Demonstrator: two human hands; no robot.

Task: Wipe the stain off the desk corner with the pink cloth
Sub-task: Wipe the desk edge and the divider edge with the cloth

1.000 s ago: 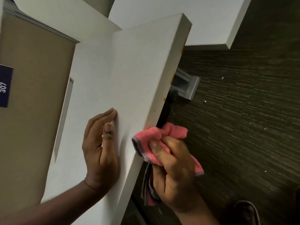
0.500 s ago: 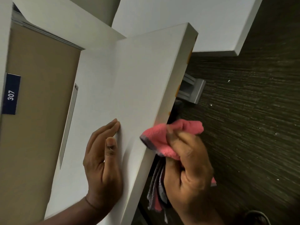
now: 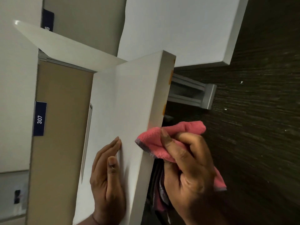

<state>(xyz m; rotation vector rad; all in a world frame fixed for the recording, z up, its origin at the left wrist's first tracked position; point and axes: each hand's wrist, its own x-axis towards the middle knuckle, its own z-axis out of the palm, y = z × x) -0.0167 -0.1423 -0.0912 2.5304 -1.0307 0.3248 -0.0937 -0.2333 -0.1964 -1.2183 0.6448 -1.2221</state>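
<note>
A dark textured carpet (image 3: 253,127) lies beside the white table (image 3: 129,103), whose edge carries orange stains (image 3: 170,77). The wiping is under way: the right hand (image 3: 190,172), closed around the bunched pink cloth (image 3: 162,140), presses it on the table's edge, below the marks. The next move likely calls for sliding the cloth toward them. The left hand (image 3: 107,181) lies flat and open, bracing the tabletop.

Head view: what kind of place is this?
Probably an office: white desk with a partition panel, navy number plate reading 307 and dark carpet. Right hand holds a pink cloth at the desk edge.
</note>
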